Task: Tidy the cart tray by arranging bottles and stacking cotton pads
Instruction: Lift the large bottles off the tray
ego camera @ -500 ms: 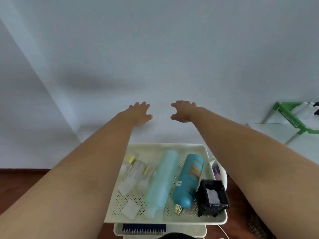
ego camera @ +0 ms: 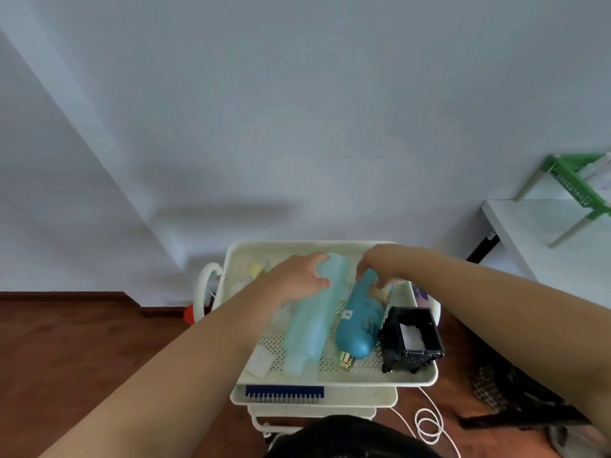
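A cream perforated cart tray [ego camera: 334,380] holds a long pale green bottle [ego camera: 309,332] and a teal bottle [ego camera: 358,325] with a gold cap, both lying on their sides. My left hand [ego camera: 296,280] wraps the far end of the pale green bottle. My right hand [ego camera: 380,262] grips the far end of the teal bottle. A black holder [ego camera: 426,350] with white cotton pads inside stands at the tray's right front. A loose cotton pad [ego camera: 261,360] lies at the front left. Small yellow-capped bottles [ego camera: 255,269] at the back left are mostly hidden by my left hand.
A lower cart shelf carries a blue spiral notebook [ego camera: 284,391]. A white cable [ego camera: 429,423] coils on the wooden floor at the right. A white table [ego camera: 545,236] with a green rack [ego camera: 575,183] stands to the right. The wall is directly behind the cart.
Both hands have dropped from the wall down onto the tray; the left has taken the pale green bottle, the right the teal bottle. The view has tilted down.
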